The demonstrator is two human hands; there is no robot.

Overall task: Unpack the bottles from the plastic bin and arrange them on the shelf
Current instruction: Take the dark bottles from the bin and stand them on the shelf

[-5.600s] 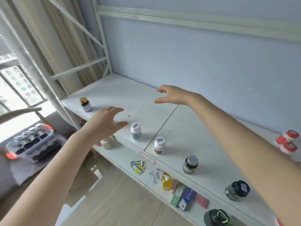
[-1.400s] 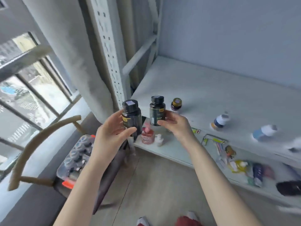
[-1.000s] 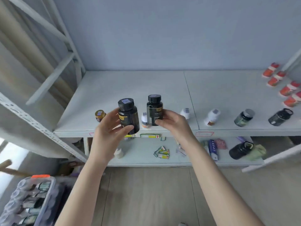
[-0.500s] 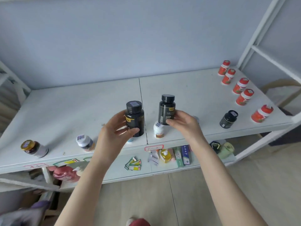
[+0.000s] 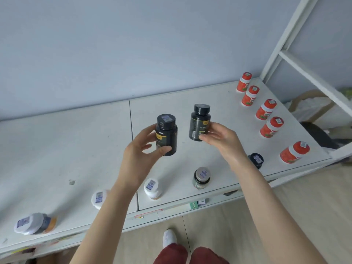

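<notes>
My left hand [image 5: 139, 155] grips a black bottle with a yellow label [image 5: 166, 135], upright above the white shelf [image 5: 57, 149]. My right hand [image 5: 222, 139] holds a second, taller black bottle [image 5: 200, 121] by its side, also upright over the shelf. Both bottles hang in the air near the shelf's middle seam. The plastic bin is out of view.
Several red bottles [image 5: 266, 109] line the shelf's right end. Along the front edge stand a small black bottle [image 5: 256, 160], a grey-capped dark jar [image 5: 202, 177], two white-capped bottles [image 5: 152, 187] [image 5: 99, 198] and another [image 5: 32, 222] at far left. A white upright [image 5: 285, 35] frames the right side.
I have stepped closer and the view has tipped down over the shelf. Both hands have carried their black bottles forward over the shelf's middle, still held upright.
</notes>
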